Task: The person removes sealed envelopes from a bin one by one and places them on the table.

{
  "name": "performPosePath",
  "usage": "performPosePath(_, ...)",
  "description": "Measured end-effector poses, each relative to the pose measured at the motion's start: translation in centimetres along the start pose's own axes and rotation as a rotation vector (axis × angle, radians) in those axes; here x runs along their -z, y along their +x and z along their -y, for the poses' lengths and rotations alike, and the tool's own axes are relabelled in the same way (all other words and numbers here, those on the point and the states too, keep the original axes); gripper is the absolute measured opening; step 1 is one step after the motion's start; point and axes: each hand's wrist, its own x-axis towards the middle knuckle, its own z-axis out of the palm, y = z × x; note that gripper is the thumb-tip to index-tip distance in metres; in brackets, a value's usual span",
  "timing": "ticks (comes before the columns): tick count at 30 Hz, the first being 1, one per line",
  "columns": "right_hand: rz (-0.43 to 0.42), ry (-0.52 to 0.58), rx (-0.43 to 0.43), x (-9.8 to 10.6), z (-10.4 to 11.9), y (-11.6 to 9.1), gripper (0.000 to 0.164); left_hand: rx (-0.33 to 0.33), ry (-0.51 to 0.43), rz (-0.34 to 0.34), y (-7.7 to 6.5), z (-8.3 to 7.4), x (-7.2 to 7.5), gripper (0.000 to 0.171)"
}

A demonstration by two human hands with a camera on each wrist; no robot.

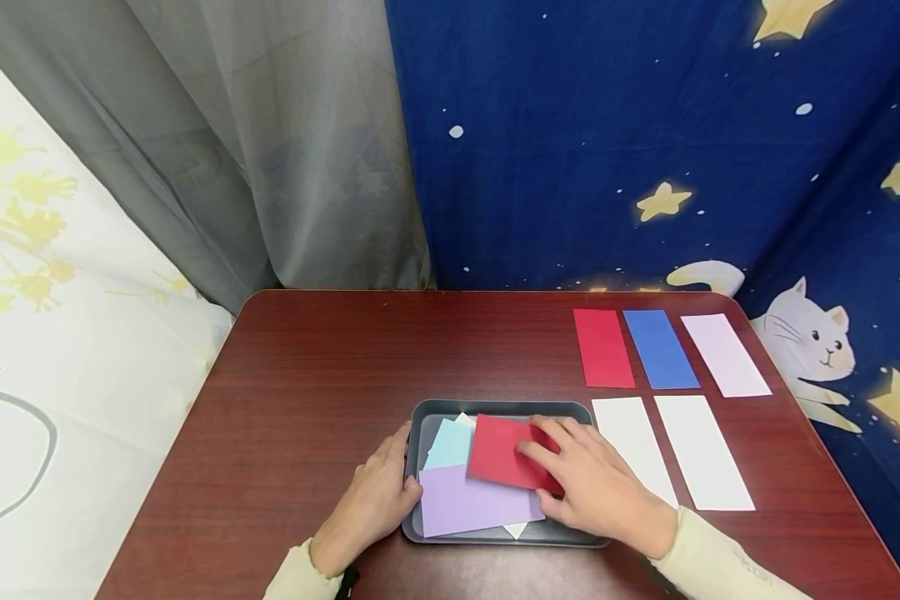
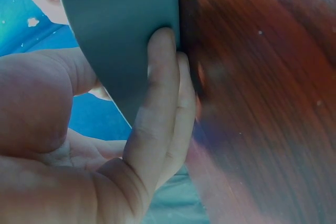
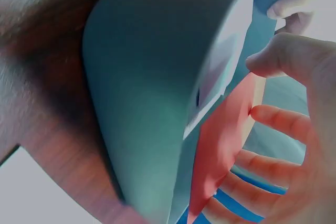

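The right hand (image 1: 592, 479) pinched a red card (image 1: 498, 450) over a purple card (image 1: 480, 504) and a light-blue card (image 1: 448, 446) in a dark tray (image 1: 510, 408), its left side gripped by the left hand (image 1: 375, 492), with five cards (image 1: 661, 350) in two rows rightward on the tabletop (image 1: 307, 367).

Free room around the tray (image 1: 495, 407), with its obstacles.
Bare table (image 1: 307, 358) runs left of and behind the tray — a wide way in from the far side; between the wrists, a second path reaches the near rim. The left hand (image 1: 375, 492) grips the left wall and blocks it. The right hand (image 1: 588, 479), on the red card (image 1: 498, 450), bars the tray's right half from above — its sleeve (image 1: 720, 558) closes the near right. Five flat cards (image 1: 661, 350) leave narrow strips of wood at right, one white card (image 1: 633, 425) just beside the rim.
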Motion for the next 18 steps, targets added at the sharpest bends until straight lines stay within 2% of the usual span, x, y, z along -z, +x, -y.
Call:
performPosePath(12, -0.015, -0.049, -0.092, 1.5, -1.9, -1.2, 0.058, 0.011, -0.012, 0.001, 0.0, 0.1, -0.1, 0.074)
performPosePath(18, 0.007, -0.069, -0.17, 1.8, -3.1, -2.2, 0.059, 0.021, -0.015, 0.003, 0.0, 0.1, -0.1, 0.074)
